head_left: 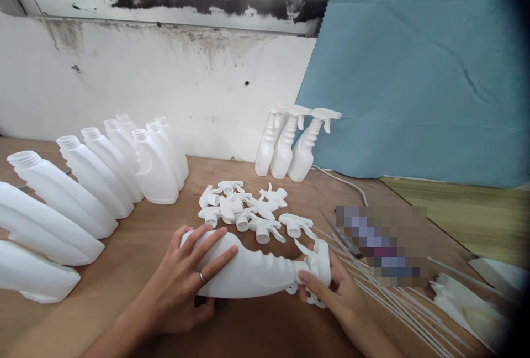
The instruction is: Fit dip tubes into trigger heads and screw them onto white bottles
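A white spray bottle (256,275) lies on its side above the front of the table, its neck pointing right. My left hand (186,280), with a ring on one finger, is wrapped over the bottle's base end. At the other end my right hand (335,286) grips the white trigger sprayer head (321,264) at the neck. Part of the right fingers is hidden behind the sprayer. Just beyond the bottle lies a loose pile of white trigger sprayer heads (263,228).
Several open-necked white bottles (157,175) stand in rows at the left. Three bottles with sprayers (302,153) stand by the wall. Thin white tubes (389,303), a pointed tool (345,242), a blurred-out item (381,247) and a crumpled plastic bag (464,303) lie at the right.
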A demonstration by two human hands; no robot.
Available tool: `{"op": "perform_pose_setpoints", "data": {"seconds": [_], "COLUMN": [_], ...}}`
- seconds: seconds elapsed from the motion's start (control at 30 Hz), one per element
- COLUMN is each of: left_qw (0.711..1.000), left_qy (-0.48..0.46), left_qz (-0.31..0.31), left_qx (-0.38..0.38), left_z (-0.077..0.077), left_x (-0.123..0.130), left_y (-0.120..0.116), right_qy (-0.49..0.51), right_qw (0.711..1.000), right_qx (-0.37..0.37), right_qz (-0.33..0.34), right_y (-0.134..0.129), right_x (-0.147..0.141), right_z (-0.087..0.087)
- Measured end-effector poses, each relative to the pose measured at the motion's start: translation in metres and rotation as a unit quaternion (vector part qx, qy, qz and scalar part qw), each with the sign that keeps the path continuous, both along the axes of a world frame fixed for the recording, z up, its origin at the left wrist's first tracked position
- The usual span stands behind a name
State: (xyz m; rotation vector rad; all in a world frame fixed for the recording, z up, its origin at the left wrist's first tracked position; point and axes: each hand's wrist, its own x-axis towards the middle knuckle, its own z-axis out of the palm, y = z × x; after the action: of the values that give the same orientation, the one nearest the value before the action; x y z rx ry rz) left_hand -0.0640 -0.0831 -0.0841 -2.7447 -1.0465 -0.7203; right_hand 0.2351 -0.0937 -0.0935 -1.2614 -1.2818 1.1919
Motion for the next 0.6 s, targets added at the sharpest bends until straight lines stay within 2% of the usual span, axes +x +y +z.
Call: {"op": "perform_pose_setpoints", "data": {"seconds": [0.37,0.5,0.6], "left_qw": [1.0,1.0,0.999], "left_qy": [-0.003,-0.014,-0.034], "left_qz": [0.007,0.0,-0.007], "left_qx": [-0.007,-0.006,-0.004], "left_z": [0.0003,-0.0008,-0.0014], "left_x": [0.0013,0.0015,0.0029], "left_y": [-0.0003,-0.0013,-0.0012], "right_qy": [0.025,0.004,0.002], "right_qw": [0.999,0.999,0.998], "right_qx": [0.036,0.008,0.026], "right_qz": [0.0,-0.043,-0.055], "right_y": [-0.0012,-0.0011,-0.0017], "right_x": [0.0027,0.002,0.0016], "right_z": [0.002,0.0028,0.0009]}}
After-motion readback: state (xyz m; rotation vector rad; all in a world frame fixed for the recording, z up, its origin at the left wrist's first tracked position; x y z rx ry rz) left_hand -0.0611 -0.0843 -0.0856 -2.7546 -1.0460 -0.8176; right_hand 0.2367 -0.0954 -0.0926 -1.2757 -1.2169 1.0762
